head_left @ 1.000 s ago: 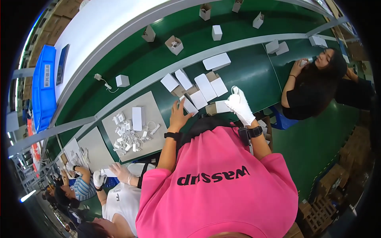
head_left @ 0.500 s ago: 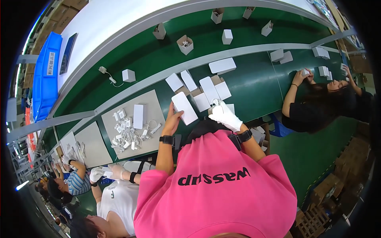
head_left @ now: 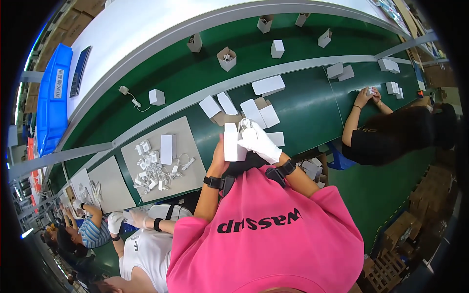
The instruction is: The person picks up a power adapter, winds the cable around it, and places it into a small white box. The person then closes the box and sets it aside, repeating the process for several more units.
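A white box (head_left: 230, 146) stands on end in front of my body, and my left hand (head_left: 218, 160), bare, is closed round its left side. My right hand (head_left: 261, 146), in a white glove, is closed on a looped white cable (head_left: 244, 125). The glove is right beside the box's upper right edge; whether the cable is partly inside cannot be made out. Just beyond lie several white boxes (head_left: 269, 117), some with brown inner flaps spread. Left of my left hand, a grey mat (head_left: 191, 134) bears a tangled pile of white chargers and cables (head_left: 149, 172) and another white box (head_left: 167, 149).
A raised green shelf (head_left: 171, 66) behind a metal rail holds several small open boxes (head_left: 226, 59) and a charger with its cable (head_left: 125, 91). Co-workers sit close on my left (head_left: 146, 249) and farther right (head_left: 391, 141). A blue bin (head_left: 54, 107) stands far left.
The box in my left hand has turned from its broad face to a narrow upright side. My right hand has moved left with the cable, up to the box. The right-hand co-worker has bent forward.
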Tool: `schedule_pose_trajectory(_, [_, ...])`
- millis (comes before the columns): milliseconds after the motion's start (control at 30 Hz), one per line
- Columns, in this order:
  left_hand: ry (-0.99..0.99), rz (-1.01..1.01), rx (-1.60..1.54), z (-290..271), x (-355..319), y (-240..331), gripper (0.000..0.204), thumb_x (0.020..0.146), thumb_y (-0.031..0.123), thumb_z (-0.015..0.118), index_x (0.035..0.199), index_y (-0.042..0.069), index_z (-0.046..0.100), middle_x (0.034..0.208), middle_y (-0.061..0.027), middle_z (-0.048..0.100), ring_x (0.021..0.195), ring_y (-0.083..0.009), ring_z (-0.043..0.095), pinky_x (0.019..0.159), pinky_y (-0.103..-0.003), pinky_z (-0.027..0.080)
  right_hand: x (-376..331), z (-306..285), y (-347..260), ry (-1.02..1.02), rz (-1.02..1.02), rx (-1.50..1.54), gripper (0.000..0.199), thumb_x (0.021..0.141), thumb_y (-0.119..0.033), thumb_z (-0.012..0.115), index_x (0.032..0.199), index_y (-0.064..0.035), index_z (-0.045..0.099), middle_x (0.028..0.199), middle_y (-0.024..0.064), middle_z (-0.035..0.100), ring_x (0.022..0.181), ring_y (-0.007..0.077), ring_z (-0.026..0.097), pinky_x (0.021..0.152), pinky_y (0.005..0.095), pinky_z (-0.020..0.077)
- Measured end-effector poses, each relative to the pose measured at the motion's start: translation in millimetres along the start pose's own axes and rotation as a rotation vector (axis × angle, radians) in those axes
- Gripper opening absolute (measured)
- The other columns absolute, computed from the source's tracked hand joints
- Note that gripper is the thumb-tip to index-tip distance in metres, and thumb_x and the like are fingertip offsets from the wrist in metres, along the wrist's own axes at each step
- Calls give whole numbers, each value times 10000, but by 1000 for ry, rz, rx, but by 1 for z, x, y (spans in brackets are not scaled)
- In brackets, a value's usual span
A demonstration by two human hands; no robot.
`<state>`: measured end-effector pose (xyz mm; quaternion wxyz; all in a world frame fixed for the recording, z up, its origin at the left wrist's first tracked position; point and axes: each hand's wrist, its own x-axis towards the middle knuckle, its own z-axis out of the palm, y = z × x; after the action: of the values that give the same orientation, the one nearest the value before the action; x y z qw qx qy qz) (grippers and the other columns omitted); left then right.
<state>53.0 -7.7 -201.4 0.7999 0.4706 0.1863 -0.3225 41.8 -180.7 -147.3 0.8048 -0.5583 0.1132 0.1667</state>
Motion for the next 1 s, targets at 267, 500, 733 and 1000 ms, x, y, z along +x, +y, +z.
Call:
schedule_pose_trajectory(267, [-395, 166, 825, 13, -13, 38, 580, 827, 244, 660, 1306, 6, 434, 1238, -186, 546, 1093, -266, 571, 928, -348, 442, -15, -25, -5, -239, 292, 93, 763, 860, -67, 625, 1480, -72, 180, 1347, 96, 414, 1141, 152, 485, 917, 279, 466])
schedule_pose_trajectory(500, [-48, 289, 980, 40, -27, 58, 601, 780, 137, 670, 1295, 5, 391, 1173, -197, 535, 1056, -280, 548, 907, -356, 433, -26, -24, -25, -164, -6, 107, 690, 856, -162, 643, 1446, -92, 292, 1026, 38, 578, 822, 151, 577, 717, 265, 486])
schedule_pose_trajectory(733, [-154, 664, 1033, 29, -21, 42, 536, 788, 71, 637, 1273, 30, 414, 1168, -183, 499, 1057, -315, 522, 899, -360, 426, -26, -15, -71, -120, -179, -871, 413, 872, -157, 619, 1259, -59, 518, 1014, 96, 613, 856, 177, 609, 732, 306, 494])
schedule_pose_trajectory(1000, [-196, 725, 1062, 40, -27, 45, 558, 744, 43, 667, 1253, 43, 440, 1170, -155, 511, 1049, -321, 520, 888, -354, 429, -22, -3, -77, -46, -274, -1016, 315, 849, -162, 631, 1134, -36, 582, 1028, 136, 612, 882, 276, 618, 759, 336, 503])
